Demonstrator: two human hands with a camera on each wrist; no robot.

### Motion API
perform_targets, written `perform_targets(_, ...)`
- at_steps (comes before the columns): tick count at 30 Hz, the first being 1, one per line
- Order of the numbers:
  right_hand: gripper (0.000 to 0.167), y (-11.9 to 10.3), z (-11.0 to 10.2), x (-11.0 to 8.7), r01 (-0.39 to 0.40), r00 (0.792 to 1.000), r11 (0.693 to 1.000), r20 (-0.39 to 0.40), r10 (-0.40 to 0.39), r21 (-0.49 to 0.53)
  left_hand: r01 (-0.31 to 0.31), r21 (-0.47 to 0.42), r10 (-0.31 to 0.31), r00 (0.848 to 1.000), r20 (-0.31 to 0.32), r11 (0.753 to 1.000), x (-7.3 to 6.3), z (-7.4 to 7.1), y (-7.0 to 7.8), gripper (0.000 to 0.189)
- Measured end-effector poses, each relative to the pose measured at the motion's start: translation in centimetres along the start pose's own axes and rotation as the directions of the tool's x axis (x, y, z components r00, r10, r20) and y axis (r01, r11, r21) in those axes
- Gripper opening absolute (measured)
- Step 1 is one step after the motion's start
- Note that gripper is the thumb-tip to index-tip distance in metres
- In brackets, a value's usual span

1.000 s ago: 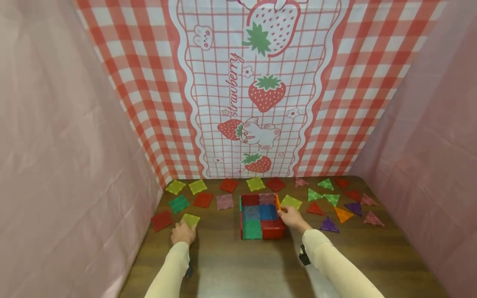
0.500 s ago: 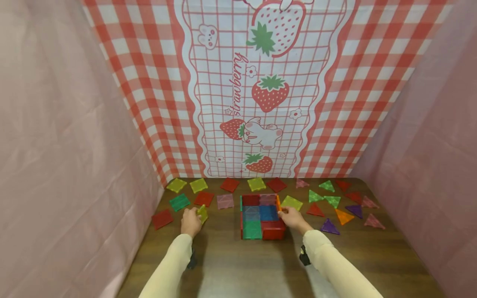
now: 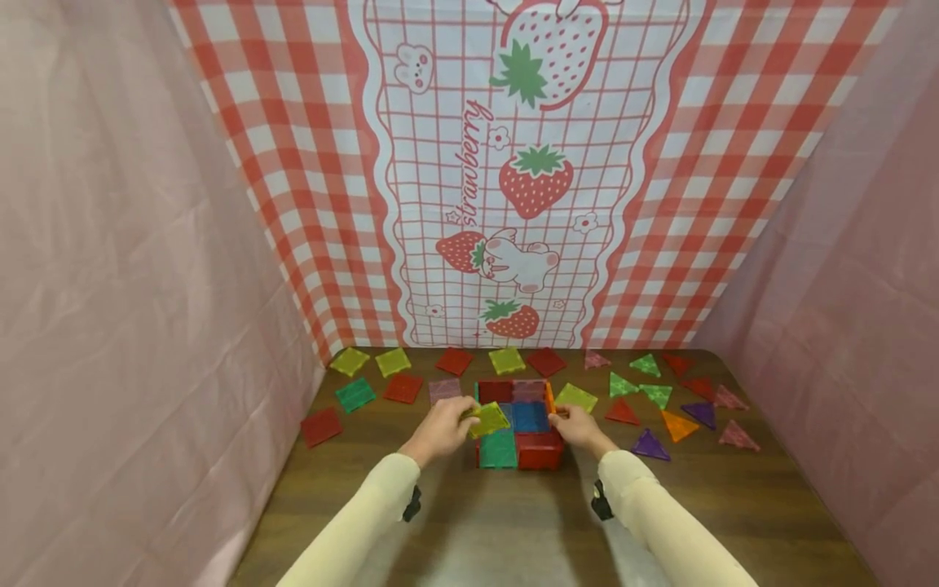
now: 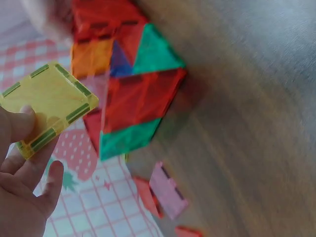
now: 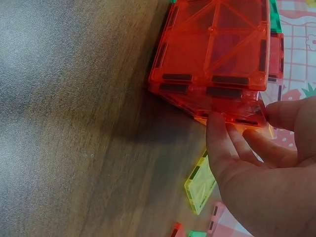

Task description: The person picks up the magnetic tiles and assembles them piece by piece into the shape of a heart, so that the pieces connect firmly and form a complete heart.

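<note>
A low open box of magnetic tiles (image 3: 539, 454) stands mid-table, with red, green, orange and pink walls and a blue and green floor. My left hand (image 3: 443, 427) pinches a yellow square magnetic tile (image 4: 52, 96) between thumb and fingers. In the head view this tile overlaps the box's left wall and part of its floor. At the opposite side, my right hand (image 3: 578, 428) grips the upper edge of the box's right wall, thumb inside and fingers outside. The right wrist view shows the red front wall (image 5: 212, 44) standing close to those fingers.
Flat square tiles lie left of and behind the box, including a green square (image 3: 355, 395) and a dark red square (image 3: 320, 426). A yellow square (image 3: 576, 398) lies beside the right hand. Several triangles, one orange (image 3: 679, 425), spread to the right. A strawberry-print cloth (image 3: 539, 187) hangs behind.
My left hand has picked the yellow square tile off the table at left and carried it rightward to the box. My right hand has kept its grip on the right wall.
</note>
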State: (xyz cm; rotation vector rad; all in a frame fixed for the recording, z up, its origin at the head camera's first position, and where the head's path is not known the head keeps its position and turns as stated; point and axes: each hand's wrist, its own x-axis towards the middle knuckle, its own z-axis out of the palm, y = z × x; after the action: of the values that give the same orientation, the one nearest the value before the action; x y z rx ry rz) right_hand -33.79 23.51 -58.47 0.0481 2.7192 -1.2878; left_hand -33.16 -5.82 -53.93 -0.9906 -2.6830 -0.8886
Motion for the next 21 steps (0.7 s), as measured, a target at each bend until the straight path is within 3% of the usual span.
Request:
perform_targets(7,0.044,0.1,0.2,0.2,-0.012,1.0,1.0,0.005,0.012,-0.016,-0.06,0.046,0.057,0.996,0.073,0.997,0.0,1.4,1.5,0.011)
perform_targets(13,0.047,0.1,0.2,0.0,-0.026,1.0,1.0,0.018,0.026,0.001,-0.071,0.084,0.059,0.988,0.146,0.994,0.1,1.9,2.1,0.007)
perform_targets(19,0.047,0.0,0.2,0.0,-0.016,1.0,1.0,0.013,0.016,0.002,-0.165,0.263,0.139,0.984,0.116,0.951,-0.4,3.5,1.8,0.003)
perform_targets(21,0.046,0.0,0.2,0.0,-0.017,1.0,1.0,0.005,0.017,0.0,-0.172,0.307,0.146,0.984,0.105,0.936,-0.6,4.0,1.8,0.004)
